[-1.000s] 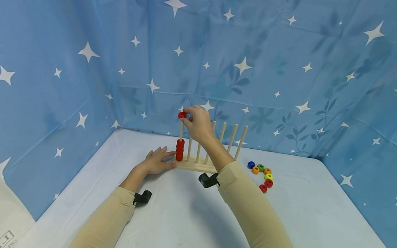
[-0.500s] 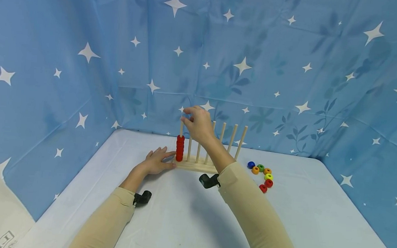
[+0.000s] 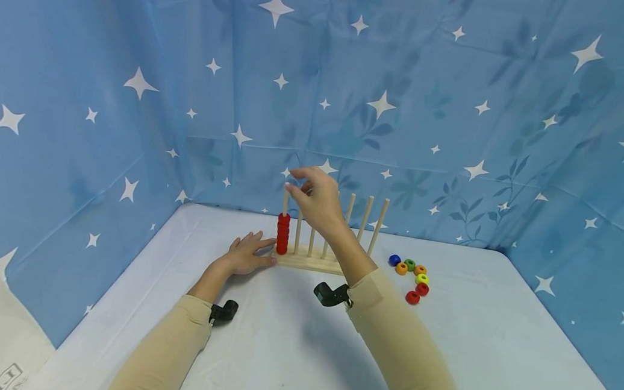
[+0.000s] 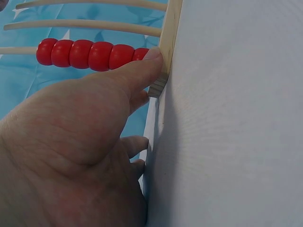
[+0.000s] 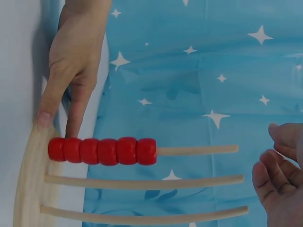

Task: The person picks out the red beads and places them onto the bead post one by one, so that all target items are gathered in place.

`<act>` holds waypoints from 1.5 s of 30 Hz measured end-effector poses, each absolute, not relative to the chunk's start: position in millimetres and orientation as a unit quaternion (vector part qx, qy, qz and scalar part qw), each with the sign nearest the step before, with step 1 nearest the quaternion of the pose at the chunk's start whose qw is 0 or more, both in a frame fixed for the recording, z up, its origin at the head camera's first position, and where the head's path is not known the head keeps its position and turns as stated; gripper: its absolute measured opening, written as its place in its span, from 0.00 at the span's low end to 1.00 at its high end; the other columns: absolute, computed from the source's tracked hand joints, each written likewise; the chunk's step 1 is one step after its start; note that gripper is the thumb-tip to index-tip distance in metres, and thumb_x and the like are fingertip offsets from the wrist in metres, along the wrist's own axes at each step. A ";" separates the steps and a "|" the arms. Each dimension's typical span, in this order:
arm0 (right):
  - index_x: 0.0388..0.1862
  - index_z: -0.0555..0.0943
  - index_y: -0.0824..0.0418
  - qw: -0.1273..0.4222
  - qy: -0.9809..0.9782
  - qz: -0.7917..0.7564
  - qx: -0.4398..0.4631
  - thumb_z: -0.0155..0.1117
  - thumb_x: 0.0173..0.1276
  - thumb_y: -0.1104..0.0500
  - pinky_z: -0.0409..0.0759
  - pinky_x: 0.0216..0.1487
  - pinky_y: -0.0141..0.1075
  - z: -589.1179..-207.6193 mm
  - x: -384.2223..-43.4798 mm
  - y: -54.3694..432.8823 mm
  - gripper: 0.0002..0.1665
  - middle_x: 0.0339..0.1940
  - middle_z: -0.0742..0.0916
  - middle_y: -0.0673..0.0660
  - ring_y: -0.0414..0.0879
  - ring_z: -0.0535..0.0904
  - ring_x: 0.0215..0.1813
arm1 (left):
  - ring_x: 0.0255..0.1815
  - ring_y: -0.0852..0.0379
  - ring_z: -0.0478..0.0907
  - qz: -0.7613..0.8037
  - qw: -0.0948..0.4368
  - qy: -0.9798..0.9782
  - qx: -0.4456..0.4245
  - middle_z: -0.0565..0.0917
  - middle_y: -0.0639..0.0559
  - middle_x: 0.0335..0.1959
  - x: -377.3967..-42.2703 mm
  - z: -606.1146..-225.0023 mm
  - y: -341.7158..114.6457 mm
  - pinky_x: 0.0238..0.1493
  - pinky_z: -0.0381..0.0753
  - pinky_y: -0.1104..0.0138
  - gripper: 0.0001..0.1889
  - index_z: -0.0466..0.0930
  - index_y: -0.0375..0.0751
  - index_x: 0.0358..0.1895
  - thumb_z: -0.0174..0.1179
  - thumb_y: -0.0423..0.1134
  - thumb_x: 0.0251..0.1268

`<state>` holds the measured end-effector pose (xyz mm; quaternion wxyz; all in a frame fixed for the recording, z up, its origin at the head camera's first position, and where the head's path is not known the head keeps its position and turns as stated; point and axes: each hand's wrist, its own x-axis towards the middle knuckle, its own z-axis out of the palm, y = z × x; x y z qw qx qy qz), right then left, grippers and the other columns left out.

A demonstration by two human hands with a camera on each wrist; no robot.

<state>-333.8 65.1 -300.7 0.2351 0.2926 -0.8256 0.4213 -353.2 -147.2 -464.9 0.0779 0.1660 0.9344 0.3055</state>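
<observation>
A wooden peg abacus (image 3: 307, 263) stands on the table, its upright pegs rising from a pale base. Several red beads (image 3: 283, 234) are stacked on its leftmost peg; in the right wrist view the upper part of that peg (image 5: 199, 150) shows bare. My left hand (image 3: 245, 255) holds the base's left end, thumb (image 4: 150, 61) along the front and index finger behind. Beside the top of the leftmost peg, my right hand (image 3: 317, 201) hovers with fingers loosely bent and nothing between them. The right hand hides parts of the middle pegs in the head view.
Right of the abacus lie several loose beads on the white table (image 3: 471, 327): a blue bead (image 3: 394, 260), a green bead (image 3: 409, 264), a yellow bead (image 3: 422, 279), two orange and two red ones. A blue star-patterned curtain (image 3: 405, 105) stands behind and at the sides.
The red bead pinched by the right hand at the peg's top has been let go and has dropped onto the stack. The right hand has drawn slightly right. The left hand has not moved.
</observation>
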 end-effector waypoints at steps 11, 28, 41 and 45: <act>0.56 0.87 0.64 0.287 -0.780 0.462 0.310 0.71 0.72 0.63 0.85 0.42 0.38 -318.6 -316.3 81.0 0.16 0.52 0.89 0.59 0.49 0.82 0.40 | 0.87 0.31 0.36 0.305 0.076 0.935 0.163 0.48 0.34 0.86 -354.7 -466.7 -147.9 0.82 0.30 0.35 0.38 0.63 0.52 0.82 0.59 0.61 0.74; 0.57 0.87 0.62 0.305 -0.781 0.461 0.292 0.73 0.71 0.61 0.85 0.42 0.37 -338.1 -305.6 101.7 0.17 0.56 0.89 0.58 0.47 0.83 0.41 | 0.86 0.29 0.38 0.298 0.061 0.937 0.173 0.50 0.32 0.85 -354.6 -467.8 -147.5 0.81 0.33 0.33 0.38 0.64 0.50 0.82 0.58 0.61 0.75; 0.59 0.86 0.63 0.294 -0.789 0.465 0.273 0.72 0.72 0.61 0.84 0.41 0.38 -353.6 -300.4 118.1 0.18 0.54 0.89 0.61 0.49 0.83 0.40 | 0.86 0.30 0.38 0.295 0.065 0.938 0.170 0.50 0.33 0.85 -354.7 -468.0 -147.1 0.81 0.32 0.34 0.37 0.63 0.50 0.82 0.58 0.59 0.76; 0.58 0.86 0.63 0.284 -0.796 0.462 0.267 0.72 0.72 0.60 0.84 0.41 0.39 -359.9 -301.9 123.6 0.18 0.54 0.89 0.59 0.49 0.83 0.41 | 0.86 0.29 0.39 0.292 0.063 0.939 0.172 0.50 0.32 0.85 -353.7 -466.0 -147.1 0.81 0.33 0.33 0.37 0.63 0.49 0.82 0.58 0.59 0.76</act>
